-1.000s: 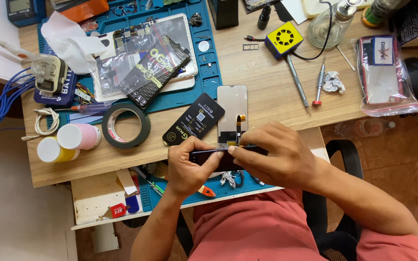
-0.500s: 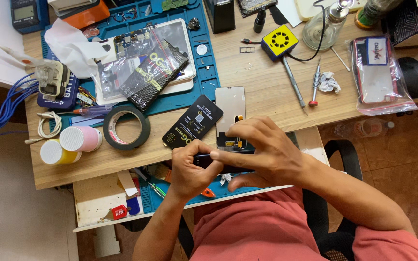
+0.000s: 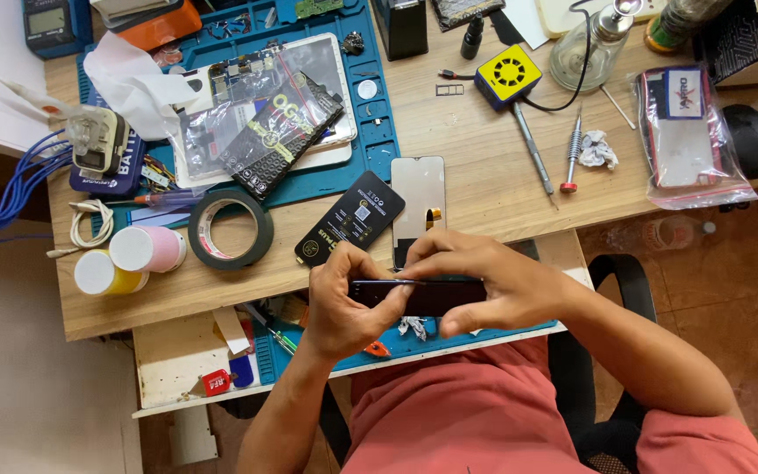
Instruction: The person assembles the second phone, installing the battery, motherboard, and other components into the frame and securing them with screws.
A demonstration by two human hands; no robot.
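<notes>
Both hands, the left hand (image 3: 344,303) and the right hand (image 3: 475,281), are grasping a dark slim rectangular phone (image 3: 418,294) by its ends, above the front edge of the wooden table (image 3: 484,189). Too much bending force could be cracking it, I think.

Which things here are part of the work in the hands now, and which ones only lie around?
In use:
left hand
right hand
dark phone
thin tool

Lying about:
tape roll
yellow box
screwdriver
two small tubs
</notes>
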